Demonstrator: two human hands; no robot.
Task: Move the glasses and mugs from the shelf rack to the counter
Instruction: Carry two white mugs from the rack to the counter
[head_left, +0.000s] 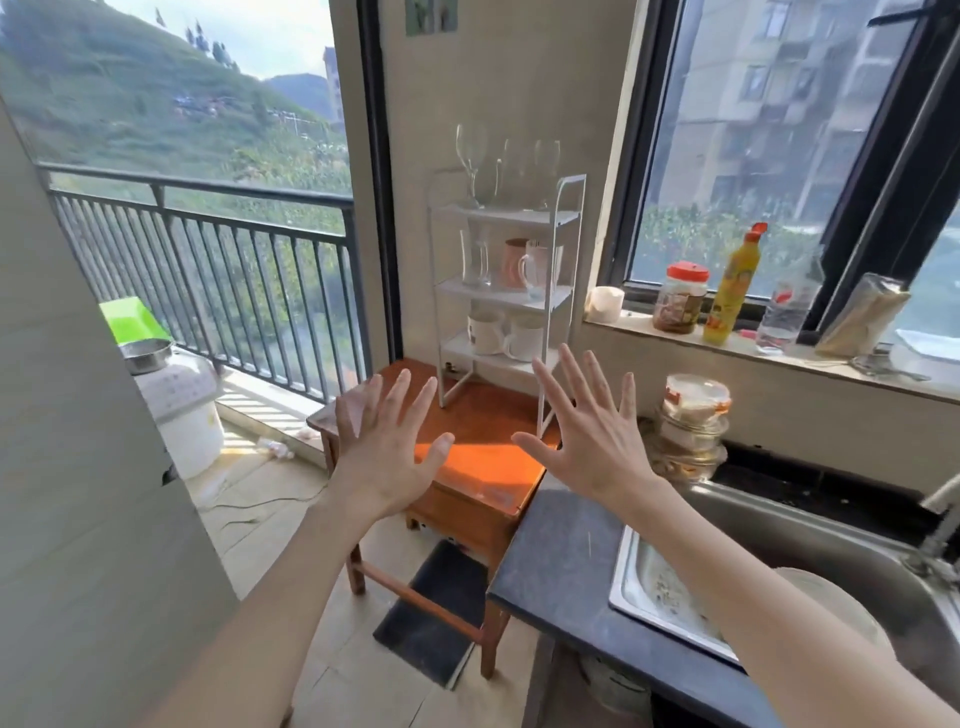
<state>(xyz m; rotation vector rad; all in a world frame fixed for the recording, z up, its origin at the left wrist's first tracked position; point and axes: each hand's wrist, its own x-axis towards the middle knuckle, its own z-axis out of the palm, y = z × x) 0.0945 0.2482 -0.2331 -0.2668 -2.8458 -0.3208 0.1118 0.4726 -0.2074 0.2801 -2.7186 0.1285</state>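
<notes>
Both hands, left hand (382, 447) & right hand (587, 436), spread, empty; top-shelf glasses (506, 171) faint.

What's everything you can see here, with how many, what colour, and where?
Rack: one, white, on wooden table.
Wine glasses: several, clear, top shelf.
Mugs: two white, bottom shelf; pink and white ones with a clear glass, middle shelf.
Table: one, orange-brown, beside counter.
Counter: one, dark grey, lower right.
Sink: one, steel, in counter.
Bottle: one, yellow, windowsill.
Jar: one, red-lidded, windowsill.
Left hand: fingers spread, holding nothing.
Right hand: fingers spread, holding nothing.
</notes>
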